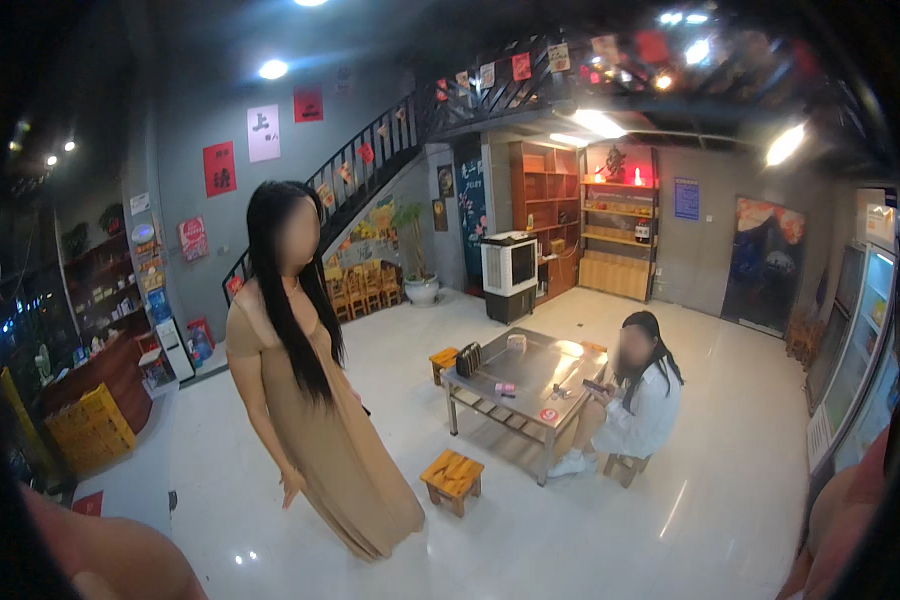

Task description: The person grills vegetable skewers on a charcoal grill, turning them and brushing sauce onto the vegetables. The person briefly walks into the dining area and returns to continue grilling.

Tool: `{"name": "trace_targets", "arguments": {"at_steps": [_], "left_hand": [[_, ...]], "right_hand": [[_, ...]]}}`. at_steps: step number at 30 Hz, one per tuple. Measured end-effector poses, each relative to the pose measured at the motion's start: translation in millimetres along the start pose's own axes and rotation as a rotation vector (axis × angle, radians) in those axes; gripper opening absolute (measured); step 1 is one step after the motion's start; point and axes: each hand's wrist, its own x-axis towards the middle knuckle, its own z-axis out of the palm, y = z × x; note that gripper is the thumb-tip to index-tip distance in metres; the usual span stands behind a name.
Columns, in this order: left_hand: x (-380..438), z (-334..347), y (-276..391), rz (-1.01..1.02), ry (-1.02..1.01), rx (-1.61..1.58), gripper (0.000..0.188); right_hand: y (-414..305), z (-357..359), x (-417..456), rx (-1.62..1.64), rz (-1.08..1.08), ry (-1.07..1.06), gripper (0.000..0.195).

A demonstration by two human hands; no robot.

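Both my hands are out of view. Bare skin, which looks like parts of my arms, shows at the lower left (120,551) and lower right (844,517) edges. Before me stands a person in a long tan dress (330,450), one arm hanging down. Beyond, a low metal table (525,367) carries a dark handbag (468,359), a tissue roll or cup-like white item (517,343), a small pink packet (505,388) and a round red number marker (548,414). A person in a white shirt (649,409) sits at its right side, holding a phone (597,386).
A wooden stool (452,476) stands on the glossy floor in front of the table; another stool (444,358) is behind it. An air cooler (509,274), shelves (547,187) and a potted plant (421,289) line the back. Glass-door fridges (862,337) stand right, a counter (109,397) left.
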Motion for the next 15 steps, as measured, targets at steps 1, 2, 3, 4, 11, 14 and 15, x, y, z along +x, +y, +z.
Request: {"name": "trace_targets", "arguments": {"at_steps": [1,2,3,4,11,14,15], "left_hand": [[-2.7,-7.3,4.1,0.005,0.026,-0.02,0.035],[-8.4,-18.8,9.2,0.013,0.068,-0.047,0.035],[-18.5,-26.6,11.5,0.026,0.113,-0.091,0.035],[-37.8,-33.7,13.7,0.038,0.17,-0.148,0.035],[-362.9,-11.2,-16.0,-0.759,0.203,-0.501,0.035],[-665.8,141.9,-125.2,-0.954,-0.509,-0.136,0.023],[-728.2,163.4,-111.9,-0.938,-0.788,-0.047,0.023]], "right_hand": [[-0.2,-6.6,-2.8,0.011,-0.013,0.023,0.035],[0.1,-13.5,-5.5,0.023,-0.032,0.058,0.035],[-1.7,-16.6,-9.4,0.032,-0.048,0.1,0.035],[-4.4,-19.2,-20.8,0.054,-0.071,0.175,0.035],[-14.2,103.1,-242.2,0.69,0.732,0.418,0.028],[-16.5,214.8,-477.2,0.245,1.343,-0.444,0.027],[-39.3,244.6,-590.3,0.342,1.412,-0.47,0.028]]}}
